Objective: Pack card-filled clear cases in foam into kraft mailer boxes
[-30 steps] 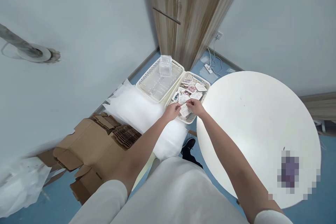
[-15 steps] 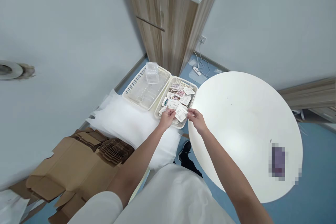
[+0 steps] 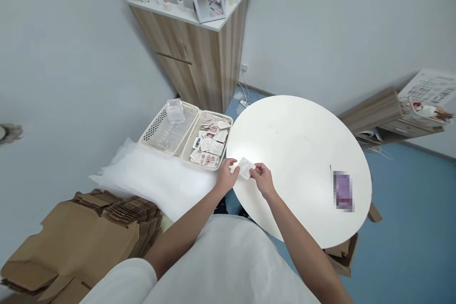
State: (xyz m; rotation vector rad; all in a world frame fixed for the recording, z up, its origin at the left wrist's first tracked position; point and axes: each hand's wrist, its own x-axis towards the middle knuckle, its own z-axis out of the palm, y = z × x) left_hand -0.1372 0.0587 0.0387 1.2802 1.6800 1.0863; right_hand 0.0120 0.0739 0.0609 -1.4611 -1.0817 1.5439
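Note:
My right hand [image 3: 262,179] pinches a small white printed card [image 3: 245,168] by its right edge, over the near left edge of the round white table [image 3: 302,152]. My left hand [image 3: 227,176] is at the card's left side, thumb and forefinger apart; whether the thumb touches the card is hard to tell. Left of the hands, a white plastic basket [image 3: 185,156] holds many loose cards, some with lines of print, some with coloured pictures. Beside it, a second white basket [image 3: 151,140] contains clear plastic boxes [image 3: 175,111].
White foam sheets [image 3: 156,171] lie in front of the baskets. Flattened brown cardboard boxes [image 3: 85,232] are stacked at lower left. A blurred purple item [image 3: 343,191] rests on the table's right side. Behind stands a wooden cabinet [image 3: 199,57]; a low shelf [image 3: 384,114] is at right.
The card has moved from above the card basket to over the table's edge. My left fingers have parted from their grip on it. The view has shifted to the right.

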